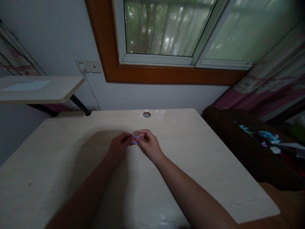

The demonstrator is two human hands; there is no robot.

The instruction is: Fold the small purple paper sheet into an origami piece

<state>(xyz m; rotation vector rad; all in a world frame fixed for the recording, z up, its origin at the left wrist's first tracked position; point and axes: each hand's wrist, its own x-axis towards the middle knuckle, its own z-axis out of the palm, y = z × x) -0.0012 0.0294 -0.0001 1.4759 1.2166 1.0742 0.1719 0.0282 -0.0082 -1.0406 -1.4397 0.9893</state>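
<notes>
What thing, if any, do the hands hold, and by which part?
A small pale purple piece, held by opposite sides: the left hand at its left, the right hand at its right. Its shape is unclear.

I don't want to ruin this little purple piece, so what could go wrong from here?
Two risks, in my judgement. The purple piece is small and pinched in the fingertips of both the left hand and the right hand, so an uneven tug might pull it free or bend it. If dropped, it could skid across the tabletop towards the round hole beyond the hands.
</notes>
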